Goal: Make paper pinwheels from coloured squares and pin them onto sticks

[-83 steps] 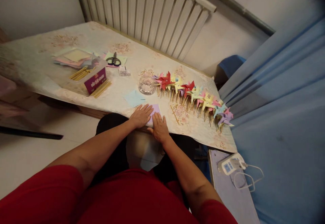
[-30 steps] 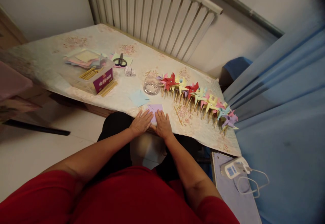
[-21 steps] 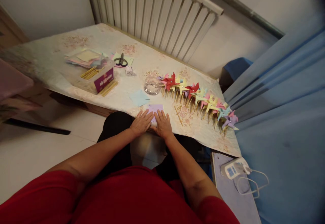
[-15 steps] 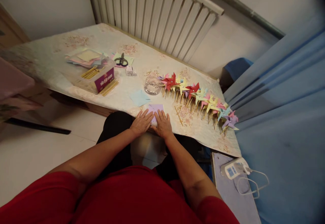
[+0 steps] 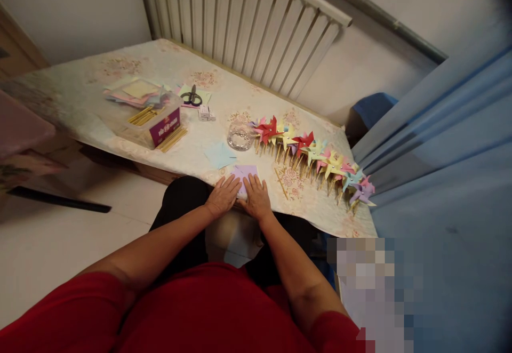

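A purple paper square [image 5: 247, 171] with a cut line near its upper left lies at the table's front edge. My left hand [image 5: 224, 195] rests flat on its left side, fingers stretched out. On its right side lies my right hand [image 5: 256, 195], also flat with the fingers apart. Part of the paper is hidden under both hands. Just beyond it on the left sits light blue paper [image 5: 220, 154] with cut lines. A single stick [image 5: 281, 183] lies to the right of my right hand. Behind the papers stands a round clear container [image 5: 240, 136] of small shiny pieces.
A row of colourful paper pinwheels [image 5: 316, 150] on sticks stands along the right. At the left are a clear box [image 5: 150, 123] with sticks, more sticks [image 5: 172, 138], stacked paper [image 5: 136, 89], scissors [image 5: 191, 97] and small white boxes [image 5: 206, 113]. A radiator [image 5: 248, 27] runs behind the table.
Both hands stay flat on the purple paper, with almost no movement. A blocky blur now covers the lower right of the view.
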### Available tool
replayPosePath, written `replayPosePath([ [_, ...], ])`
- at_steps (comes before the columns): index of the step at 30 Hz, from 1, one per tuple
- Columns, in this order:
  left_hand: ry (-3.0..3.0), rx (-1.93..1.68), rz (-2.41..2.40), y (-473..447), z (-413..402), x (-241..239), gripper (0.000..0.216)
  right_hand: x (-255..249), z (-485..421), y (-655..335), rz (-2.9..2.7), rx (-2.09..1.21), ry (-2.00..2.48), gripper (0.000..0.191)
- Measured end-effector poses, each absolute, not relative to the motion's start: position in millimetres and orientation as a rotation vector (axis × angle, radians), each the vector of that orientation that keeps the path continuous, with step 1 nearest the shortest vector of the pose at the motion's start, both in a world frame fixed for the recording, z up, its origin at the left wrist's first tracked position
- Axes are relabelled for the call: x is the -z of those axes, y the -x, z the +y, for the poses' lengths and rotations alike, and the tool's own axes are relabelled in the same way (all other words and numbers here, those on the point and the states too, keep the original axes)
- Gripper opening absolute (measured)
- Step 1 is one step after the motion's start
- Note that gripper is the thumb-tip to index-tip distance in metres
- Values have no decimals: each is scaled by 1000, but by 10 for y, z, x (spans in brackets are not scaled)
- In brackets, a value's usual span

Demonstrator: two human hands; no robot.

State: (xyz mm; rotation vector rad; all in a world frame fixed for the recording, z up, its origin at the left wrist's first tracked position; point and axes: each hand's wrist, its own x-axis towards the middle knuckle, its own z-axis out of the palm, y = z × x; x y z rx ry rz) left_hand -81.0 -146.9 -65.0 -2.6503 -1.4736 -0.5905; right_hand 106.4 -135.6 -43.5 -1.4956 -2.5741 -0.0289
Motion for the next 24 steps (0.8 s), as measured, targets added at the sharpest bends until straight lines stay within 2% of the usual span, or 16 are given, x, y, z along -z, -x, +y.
replayPosePath([
  [24, 2642, 600, -1484, 811, -1489, 632, 52, 451, -1352, -1068, -2563, 27, 1482, 82],
])
